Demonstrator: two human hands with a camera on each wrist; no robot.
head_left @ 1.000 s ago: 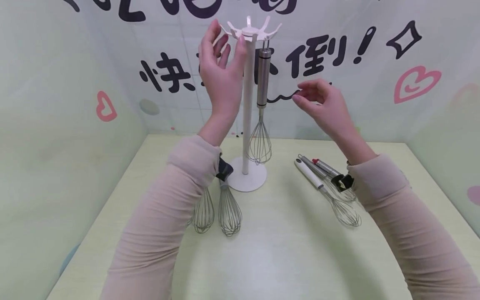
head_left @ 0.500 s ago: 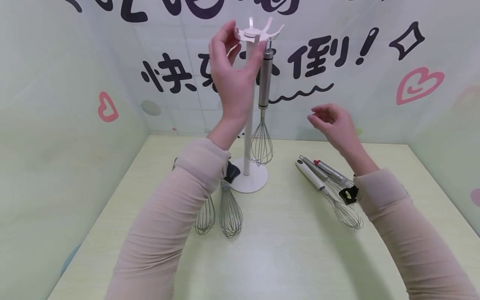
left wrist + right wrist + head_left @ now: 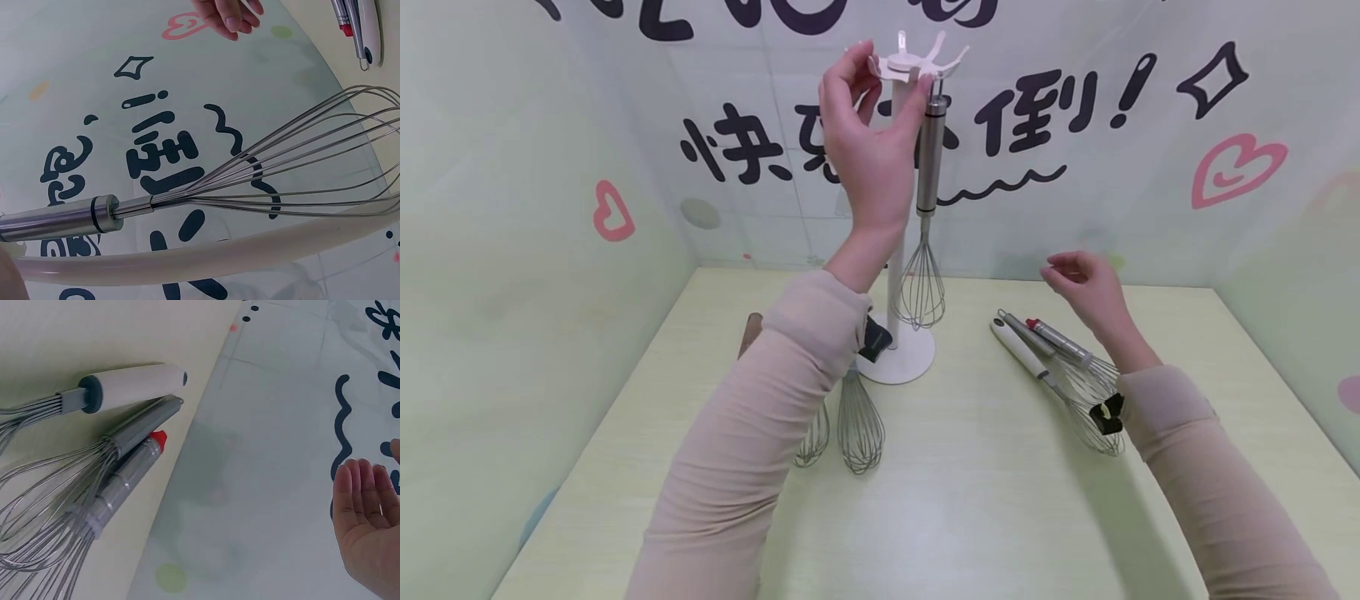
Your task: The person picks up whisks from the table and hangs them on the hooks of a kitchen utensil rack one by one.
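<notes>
My left hand (image 3: 876, 167) is raised at the top of a white hook stand (image 3: 895, 275), gripping its hooked ring between curled fingers and thumb. A steel-handled whisk (image 3: 930, 167) hangs from the ring by its loop, close to my thumb. It also crosses the left wrist view as a large wire whisk (image 3: 262, 169), above the stand's pole (image 3: 206, 255). My right hand (image 3: 1090, 287) hovers over the table's right side, holding nothing, fingers loosely bent. In the right wrist view this right hand (image 3: 369, 525) shows its palm and fingers.
On the right of the table (image 3: 970, 517) lie a white-handled whisk (image 3: 1018, 348), a steel whisk (image 3: 144, 425) and a red-tipped whisk (image 3: 128, 481). Left of the stand's round base (image 3: 910, 362), a wire whisk (image 3: 861, 429) and a brown handle (image 3: 749, 332) lie partly hidden by my sleeve.
My left hand has shifted right across the stand's top, closer to the hanging whisk. My right hand has dropped away from the stand, down and to the right.
</notes>
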